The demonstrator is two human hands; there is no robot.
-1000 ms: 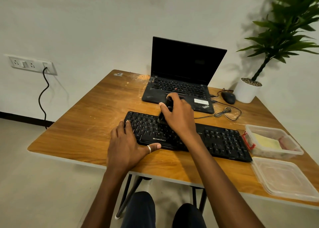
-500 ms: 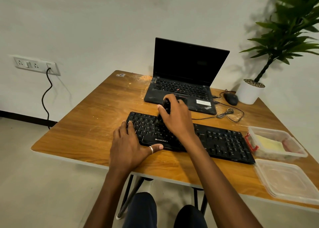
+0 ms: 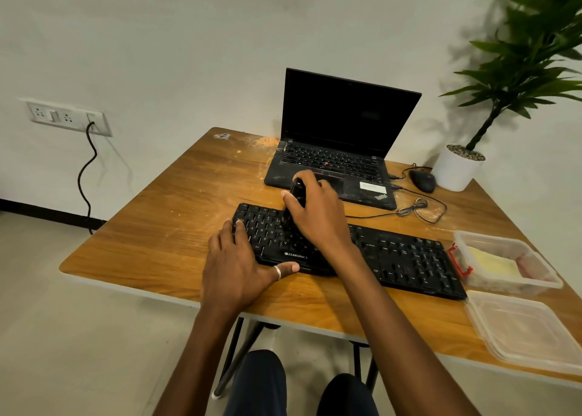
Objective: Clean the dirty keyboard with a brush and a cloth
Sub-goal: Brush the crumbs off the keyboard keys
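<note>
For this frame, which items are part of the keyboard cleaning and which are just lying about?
In use: keyboard; brush held in the right hand; left hand resting on the keyboard; tub with a yellow thing, perhaps the cloth.
Lying about: laptop, mouse, potted plant, lid.
</note>
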